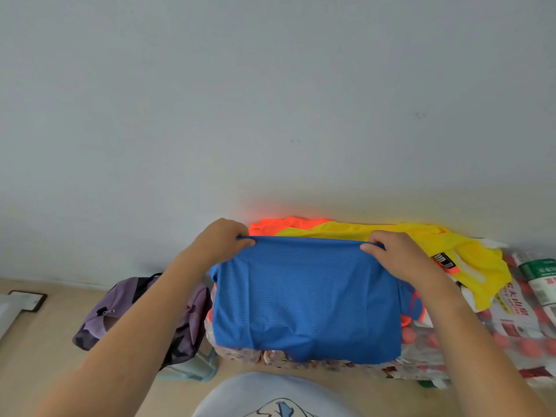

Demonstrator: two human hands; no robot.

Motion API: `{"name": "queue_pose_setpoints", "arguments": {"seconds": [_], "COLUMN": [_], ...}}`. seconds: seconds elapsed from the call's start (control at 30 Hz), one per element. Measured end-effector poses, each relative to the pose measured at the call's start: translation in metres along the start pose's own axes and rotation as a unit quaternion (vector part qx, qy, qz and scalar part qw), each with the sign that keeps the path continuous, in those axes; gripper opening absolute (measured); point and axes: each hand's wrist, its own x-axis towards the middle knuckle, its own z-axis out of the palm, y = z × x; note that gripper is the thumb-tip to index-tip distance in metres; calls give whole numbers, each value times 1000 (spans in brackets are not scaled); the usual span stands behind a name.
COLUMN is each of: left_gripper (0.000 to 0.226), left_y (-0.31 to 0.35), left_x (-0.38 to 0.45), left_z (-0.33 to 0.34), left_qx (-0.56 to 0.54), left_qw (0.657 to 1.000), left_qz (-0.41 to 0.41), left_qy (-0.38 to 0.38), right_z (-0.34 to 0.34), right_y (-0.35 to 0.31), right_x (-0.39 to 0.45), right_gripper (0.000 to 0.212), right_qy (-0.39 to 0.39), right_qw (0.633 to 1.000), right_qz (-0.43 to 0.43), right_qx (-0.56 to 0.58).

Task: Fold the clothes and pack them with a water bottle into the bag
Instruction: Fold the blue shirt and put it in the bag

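Both hands, left hand and right hand, pinch the blue mesh shirt's far edge; purple backpack lies left.

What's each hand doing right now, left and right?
Left hand: closed, pinching the far left corner of the blue shirt.
Right hand: closed, pinching the shirt's far right corner.

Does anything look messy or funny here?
A bit. The yellow shirt and orange shirt lie rumpled behind the blue shirt, not folded. The purple bag slumps on a stool, sagging over its edge. Both hands pinch the blue shirt's top edge.
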Motion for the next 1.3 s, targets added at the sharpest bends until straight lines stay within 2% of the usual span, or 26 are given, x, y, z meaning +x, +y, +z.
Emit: {"name": "queue_pose_setpoints", "arguments": {"seconds": [0.1,0.2,0.3,0.4,0.5,0.6,0.67,0.77,0.9,1.1,1.3], "left_gripper": [28,32,31,30,34,33,25,22,34,62,64], "left_y": [4,9,24,46,62,67,68,68,70,89,92], "left_x": [-11,-20,-21,-15,-15,-22,-27,-26,-24,-26,-11], "left_z": [-8,-26,-56,-91,-123,-143,-148,-141,-130,-151,-173], "left_qx": [-7,-59,-66,-35,-24,-14,-10,-18,-10,-39,-20], "left_qw": [1000,998,998,994,974,926,896,901,915,907,930], "left_qz": [8,6,16,19,22,75,113,118,101,89,60], "left_qy": [9,-6,6,105,222,371,430,416,392,410,361], "right_z": [-9,-30,-63,-95,-119,-140,-146,-142,-136,-154,-174], "right_y": [-4,-10,-24,-46,-64,-73,-73,-70,-64,-75,-84], "right_x": [-9,-16,-15,-10,-9,-18,-24,-29,-34,-33,-15], "right_gripper": [34,32,31,28,26,24,20,19,23,52,55], "right_qy": [-36,-53,-4,76,192,326,376,363,330,343,292], "right_qw": [999,998,1000,997,979,936,912,918,934,930,951], "right_qz": [13,33,6,-24,-68,-133,-161,-158,-141,-126,-103], "right_qx": [2,16,-17,-12,-10,-13,-17,-23,-2,43,6]}}
